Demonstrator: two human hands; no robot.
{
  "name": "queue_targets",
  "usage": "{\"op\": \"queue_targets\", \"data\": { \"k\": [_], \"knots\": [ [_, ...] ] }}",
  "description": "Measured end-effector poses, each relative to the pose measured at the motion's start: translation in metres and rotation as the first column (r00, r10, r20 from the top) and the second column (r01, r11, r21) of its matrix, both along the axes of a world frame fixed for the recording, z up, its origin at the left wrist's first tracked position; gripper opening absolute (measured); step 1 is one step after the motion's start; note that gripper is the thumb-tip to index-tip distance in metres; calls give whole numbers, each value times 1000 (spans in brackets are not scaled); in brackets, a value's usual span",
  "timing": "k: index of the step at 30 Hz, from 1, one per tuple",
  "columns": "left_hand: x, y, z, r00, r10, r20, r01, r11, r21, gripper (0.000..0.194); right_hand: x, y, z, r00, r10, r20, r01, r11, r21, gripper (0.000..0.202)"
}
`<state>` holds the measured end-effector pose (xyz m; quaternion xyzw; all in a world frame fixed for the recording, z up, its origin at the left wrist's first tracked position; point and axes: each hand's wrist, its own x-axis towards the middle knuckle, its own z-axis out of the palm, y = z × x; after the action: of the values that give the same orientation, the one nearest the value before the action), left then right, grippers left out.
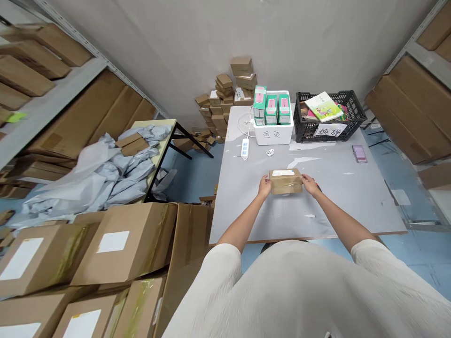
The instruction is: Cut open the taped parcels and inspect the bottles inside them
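A small brown cardboard box (286, 182) with a white label on top and clear tape along its side is held between both hands over the grey table (246, 211). My left hand (265, 186) grips its left end, fingers closed on it. At the opposite end, my right hand (310, 184) holds the box with fingers pressed on the edge. A dark object, too small to make out, shows beside my right hand. Whether the box touches the tabletop is hard to tell.
Behind the box stand a white bin (273, 136) with green-and-pink boxes and a black crate (331, 132) with booklets. A power strip (244, 148) lies left, a purple item (359, 154) right. Large cartons (123, 244) are stacked at the left.
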<state>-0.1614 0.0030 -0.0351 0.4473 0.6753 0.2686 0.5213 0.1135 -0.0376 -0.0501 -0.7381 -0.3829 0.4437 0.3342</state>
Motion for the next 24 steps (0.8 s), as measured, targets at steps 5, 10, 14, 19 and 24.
{"op": "queue_targets", "data": {
  "k": [5,10,14,19,24],
  "knots": [
    [-2,-8,-11,998,-55,-37,54,998,-33,62,3,-13,-2,999,25,38,-24,999,-46,52],
    [-2,-11,-20,992,-111,-56,110,994,-12,64,3,-19,-4,992,120,40,-120,993,-15,40],
    [2,-11,-22,980,-169,-105,175,983,48,62,-1,-16,-4,985,172,23,-173,984,49,38],
    [4,3,-20,973,-203,-106,209,977,48,74,-3,-8,-5,990,124,72,-123,992,-14,45],
    [7,18,-20,969,-242,-41,243,969,33,88,-6,-2,-8,995,101,15,-100,993,-70,68]
  ]
}}
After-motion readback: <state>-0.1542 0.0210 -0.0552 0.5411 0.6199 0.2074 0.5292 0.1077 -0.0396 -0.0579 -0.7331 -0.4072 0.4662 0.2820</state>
